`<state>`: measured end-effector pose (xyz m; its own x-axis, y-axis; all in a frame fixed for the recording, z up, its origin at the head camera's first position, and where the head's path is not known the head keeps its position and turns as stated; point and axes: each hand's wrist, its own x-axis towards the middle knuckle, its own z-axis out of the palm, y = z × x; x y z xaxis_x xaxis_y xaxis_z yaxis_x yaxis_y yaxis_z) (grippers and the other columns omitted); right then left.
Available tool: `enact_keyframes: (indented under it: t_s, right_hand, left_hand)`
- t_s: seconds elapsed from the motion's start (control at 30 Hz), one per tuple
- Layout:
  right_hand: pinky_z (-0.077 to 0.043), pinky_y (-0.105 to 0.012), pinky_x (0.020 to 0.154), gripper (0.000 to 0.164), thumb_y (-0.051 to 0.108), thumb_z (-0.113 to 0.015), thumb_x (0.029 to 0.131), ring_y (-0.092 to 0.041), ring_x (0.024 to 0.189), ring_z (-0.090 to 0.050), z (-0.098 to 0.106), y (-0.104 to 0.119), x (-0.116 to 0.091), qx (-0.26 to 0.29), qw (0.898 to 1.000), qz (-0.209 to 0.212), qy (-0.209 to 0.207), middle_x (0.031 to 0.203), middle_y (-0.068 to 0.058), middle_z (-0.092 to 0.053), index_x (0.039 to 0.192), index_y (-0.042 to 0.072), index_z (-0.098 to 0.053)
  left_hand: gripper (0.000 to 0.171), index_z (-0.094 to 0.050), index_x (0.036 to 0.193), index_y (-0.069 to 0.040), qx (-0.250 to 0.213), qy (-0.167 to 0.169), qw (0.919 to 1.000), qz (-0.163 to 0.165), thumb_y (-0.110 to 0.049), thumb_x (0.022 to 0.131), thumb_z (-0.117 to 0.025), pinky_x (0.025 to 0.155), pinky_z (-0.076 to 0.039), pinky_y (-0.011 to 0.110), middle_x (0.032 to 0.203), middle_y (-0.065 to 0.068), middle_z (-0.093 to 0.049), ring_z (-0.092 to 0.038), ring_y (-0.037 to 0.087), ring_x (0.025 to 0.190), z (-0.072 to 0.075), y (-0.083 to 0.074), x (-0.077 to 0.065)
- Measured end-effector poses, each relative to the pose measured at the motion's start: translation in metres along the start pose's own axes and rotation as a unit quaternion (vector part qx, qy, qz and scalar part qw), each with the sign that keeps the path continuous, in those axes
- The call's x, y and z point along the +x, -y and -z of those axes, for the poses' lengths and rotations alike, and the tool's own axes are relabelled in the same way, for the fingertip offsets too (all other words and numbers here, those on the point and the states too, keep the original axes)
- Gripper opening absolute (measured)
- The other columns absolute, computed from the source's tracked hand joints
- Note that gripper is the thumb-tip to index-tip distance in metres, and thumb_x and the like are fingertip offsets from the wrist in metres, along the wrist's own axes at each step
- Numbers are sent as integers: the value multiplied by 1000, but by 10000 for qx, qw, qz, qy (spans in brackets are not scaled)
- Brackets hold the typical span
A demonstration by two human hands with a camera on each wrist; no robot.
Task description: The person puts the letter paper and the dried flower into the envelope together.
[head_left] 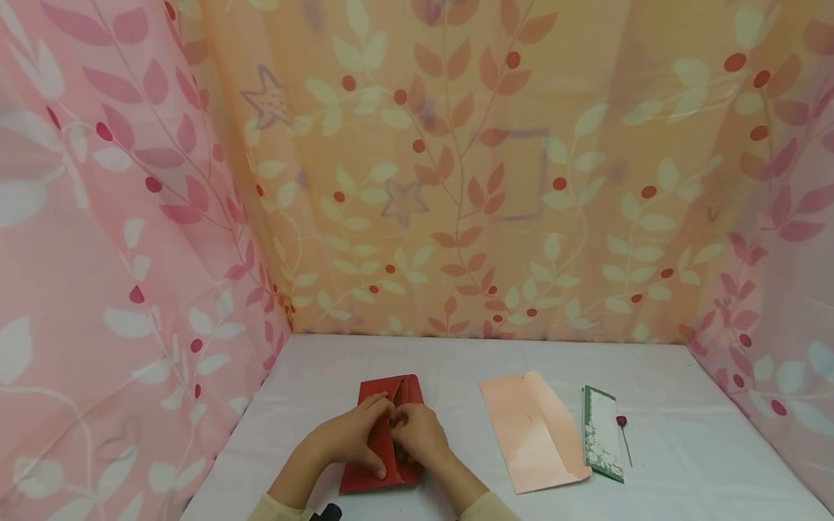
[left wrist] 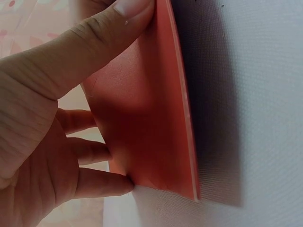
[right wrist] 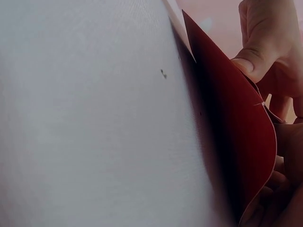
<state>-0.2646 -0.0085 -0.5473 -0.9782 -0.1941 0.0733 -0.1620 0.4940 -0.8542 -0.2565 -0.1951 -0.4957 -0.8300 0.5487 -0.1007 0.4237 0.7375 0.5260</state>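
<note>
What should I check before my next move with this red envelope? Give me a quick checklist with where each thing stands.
1. Red envelope steadied: ok, the left hand holds it between thumb and fingers.
2. Flap lifted: ok, it stands raised in the right wrist view.
3. Right hand grip: cannot tell; it is at the opening, but its fingertips are hidden.
4. Inside of the envelope: cannot tell, the hands and flap block the view.
5. Peach envelope apart from the red one: ok, it lies to the right.
6. Green-edged card and small flower in sight: ok, both at far right.
</note>
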Motion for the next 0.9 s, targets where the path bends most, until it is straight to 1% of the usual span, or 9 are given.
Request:
enact_keyframes:
  t_s: [0.17,0.3,0.4,0.5,0.7,0.9]
  right_hand:
    - [-46,-28,39,7,9,-73,83,-12,41,-53,-3,-2,5,-259,9997,19,15,65,8,-62,86,16,-75]
    - [-46,-29,46,6,11,-71,83,-12,52,-53,-3,0,8,-691,9976,66,30,66,8,-62,83,16,-74]
    - [-43,-29,49,6,12,-72,80,-13,58,-52,-2,2,9,-917,9957,117,26,64,8,-60,77,17,-71]
    - [-42,-29,48,11,13,-72,80,-13,57,-51,-1,4,10,-968,9952,121,45,61,8,-57,72,19,-67]
    - [-42,-28,48,12,14,-73,82,-12,57,-50,0,6,11,-911,9958,90,42,61,8,-56,74,19,-66]
    - [-41,-29,49,16,12,-70,82,-12,56,-50,-1,7,9,-1032,9946,100,54,59,8,-56,69,19,-63]
  left_hand:
    - [82,-50,127,-32,-30,4,10000,2,-51,62,-96,108,-46,54,163,14,-34,-47,32,140,0,0,0]
    - [81,-50,127,-33,-62,21,10000,25,-52,62,-96,109,-46,54,163,12,-34,-46,31,141,0,1,-1]
    - [81,-50,126,-33,-60,23,10000,43,-52,62,-95,108,-47,54,163,11,-34,-47,29,140,0,1,0]
    - [81,-50,127,-33,-22,31,10000,24,-53,62,-95,107,-48,53,163,10,-35,-48,28,138,0,2,1]
    - [81,-50,127,-32,-26,32,10000,-6,-53,63,-95,105,-50,54,162,11,-36,-49,29,136,1,1,1]
    - [83,-50,129,-32,-17,25,10000,39,-52,62,-95,105,-50,54,162,13,-35,-48,31,138,0,0,0]
